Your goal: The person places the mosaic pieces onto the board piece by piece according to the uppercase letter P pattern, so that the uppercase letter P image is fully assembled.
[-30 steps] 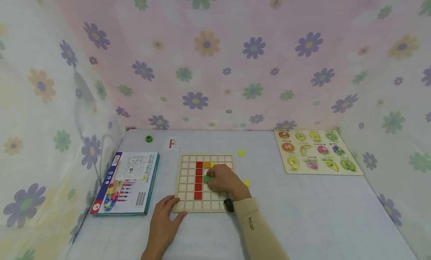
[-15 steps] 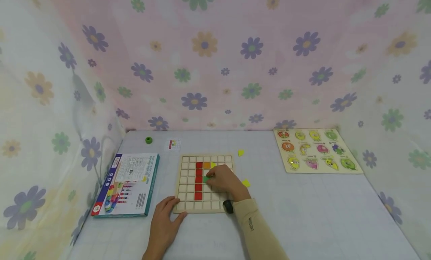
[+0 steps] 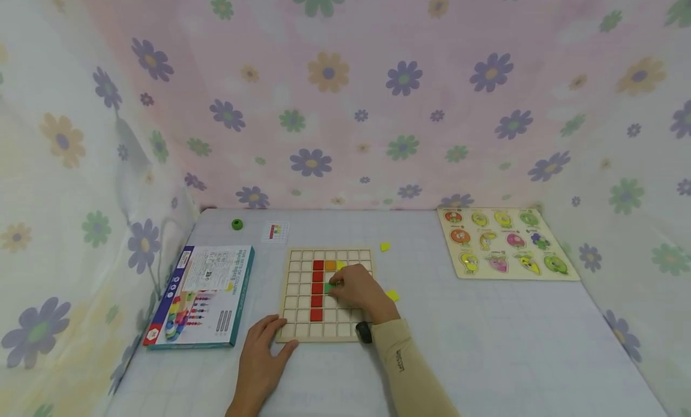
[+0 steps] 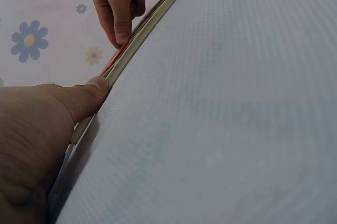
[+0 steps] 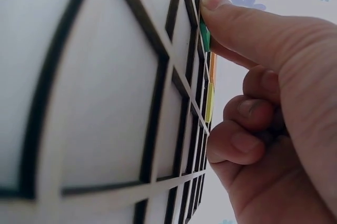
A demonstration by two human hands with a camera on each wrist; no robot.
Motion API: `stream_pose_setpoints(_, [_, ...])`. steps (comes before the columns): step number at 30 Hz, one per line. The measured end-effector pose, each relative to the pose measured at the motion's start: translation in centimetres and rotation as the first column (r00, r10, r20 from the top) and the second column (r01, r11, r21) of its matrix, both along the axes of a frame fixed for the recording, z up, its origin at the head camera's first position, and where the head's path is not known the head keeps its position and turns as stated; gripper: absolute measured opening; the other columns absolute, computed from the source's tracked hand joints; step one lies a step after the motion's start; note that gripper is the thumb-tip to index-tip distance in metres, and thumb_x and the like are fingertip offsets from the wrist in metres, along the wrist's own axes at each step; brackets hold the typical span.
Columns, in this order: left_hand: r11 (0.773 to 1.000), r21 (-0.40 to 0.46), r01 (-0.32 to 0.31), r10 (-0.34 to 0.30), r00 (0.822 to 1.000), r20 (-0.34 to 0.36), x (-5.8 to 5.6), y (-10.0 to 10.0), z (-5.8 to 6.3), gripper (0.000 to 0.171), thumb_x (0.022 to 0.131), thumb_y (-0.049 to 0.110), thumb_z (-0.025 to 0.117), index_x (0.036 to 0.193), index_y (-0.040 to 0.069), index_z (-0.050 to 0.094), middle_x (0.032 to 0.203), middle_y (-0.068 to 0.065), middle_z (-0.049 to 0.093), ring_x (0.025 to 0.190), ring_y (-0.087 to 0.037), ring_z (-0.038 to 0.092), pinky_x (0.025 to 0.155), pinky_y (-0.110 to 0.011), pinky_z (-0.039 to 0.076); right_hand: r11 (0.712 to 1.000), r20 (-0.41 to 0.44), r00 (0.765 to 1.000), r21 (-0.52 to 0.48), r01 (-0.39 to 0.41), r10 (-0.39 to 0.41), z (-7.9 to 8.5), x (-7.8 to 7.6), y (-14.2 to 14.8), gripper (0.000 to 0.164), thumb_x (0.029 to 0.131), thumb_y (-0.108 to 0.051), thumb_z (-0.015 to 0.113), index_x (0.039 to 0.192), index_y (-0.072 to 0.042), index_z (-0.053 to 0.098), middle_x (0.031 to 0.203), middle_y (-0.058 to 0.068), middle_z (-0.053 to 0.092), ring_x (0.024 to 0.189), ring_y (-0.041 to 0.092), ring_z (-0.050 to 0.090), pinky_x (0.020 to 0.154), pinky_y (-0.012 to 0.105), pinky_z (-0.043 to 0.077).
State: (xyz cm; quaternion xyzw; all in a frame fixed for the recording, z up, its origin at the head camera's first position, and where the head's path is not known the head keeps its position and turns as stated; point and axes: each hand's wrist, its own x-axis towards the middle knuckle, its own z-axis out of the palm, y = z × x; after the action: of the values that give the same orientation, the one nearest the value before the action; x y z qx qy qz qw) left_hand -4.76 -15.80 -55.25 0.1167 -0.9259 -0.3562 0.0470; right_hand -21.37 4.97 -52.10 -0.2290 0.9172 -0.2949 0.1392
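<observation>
A wooden grid board [image 3: 302,333] lies in the middle of the table in the head view. A column of red square tiles [image 3: 317,288] is set in it, with an orange tile [image 3: 330,265] and a partly covered yellow tile [image 3: 341,265] beside the top one. Thumb and index finger of my right hand [image 3: 358,292] pinch a green square tile [image 5: 205,24] over a cell right of the red column. My left hand [image 3: 261,363] rests at the board's near left corner, thumb on its front edge [image 4: 138,37]. The right hand hides several cells.
Left of the board lies a boxed toy set [image 3: 205,297]. Behind it are a green bead [image 3: 237,224] and a small pattern card [image 3: 276,231]. Yellow pieces [image 3: 385,246] lie right of the board. A fruit puzzle board [image 3: 504,243] sits far right, near the flowered cloth walls [image 3: 345,123].
</observation>
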Motion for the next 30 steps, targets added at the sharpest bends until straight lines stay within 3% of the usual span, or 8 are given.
stream_pose_setpoints(8, [1.0,-0.012,-0.01,0.01,1.0,0.004,0.02,0.03,-0.06,0.053,0.084,0.031,0.085,0.13,0.014,0.067,0.145,-0.006,0.056,0.142,-0.029,0.044,0.119,-0.051,0.041,1.0,0.014,1.0,-0.001,0.0,0.0,0.01,0.08,-0.12,0.023,0.091,-0.025,0.077,0.111,-0.014,0.08,0.112,0.0,0.078,0.106,0.018,0.071,0.092,0.036,0.061])
stream_pose_setpoints(17, [1.0,-0.007,-0.006,0.006,1.0,0.024,-0.19,0.07,-0.06,0.054,0.084,0.031,0.085,0.132,0.015,0.066,0.147,-0.005,0.054,0.143,-0.029,0.043,0.121,-0.051,0.04,0.998,-0.058,0.996,0.019,-0.062,0.063,0.07,-0.16,-0.35,0.023,0.09,-0.022,0.077,0.111,-0.013,0.08,0.111,0.001,0.079,0.106,0.019,0.072,0.092,0.034,0.061])
stream_pose_setpoints(22, [1.0,-0.007,-0.004,0.004,1.0,0.019,-0.22,0.08,-0.1,0.054,0.084,0.031,0.085,0.132,0.015,0.065,0.146,-0.005,0.054,0.143,-0.028,0.043,0.121,-0.05,0.04,0.998,-0.052,0.997,-0.001,-0.06,0.06,-0.11,-0.28,-0.23,0.025,0.091,-0.024,0.078,0.113,-0.013,0.08,0.113,0.001,0.078,0.108,0.02,0.072,0.094,0.035,0.061])
stream_pose_setpoints(30, [1.0,-0.01,0.0,0.0,1.0,0.002,-0.22,0.0,-0.14,0.053,0.084,0.032,0.085,0.131,0.015,0.066,0.145,-0.005,0.055,0.142,-0.029,0.044,0.12,-0.051,0.041,0.998,-0.018,0.999,-0.056,-0.029,0.028,0.03,-0.31,0.23,0.027,0.091,-0.029,0.079,0.115,-0.016,0.079,0.107,-0.001,0.078,0.087,0.009,0.066,0.076,0.026,0.058])
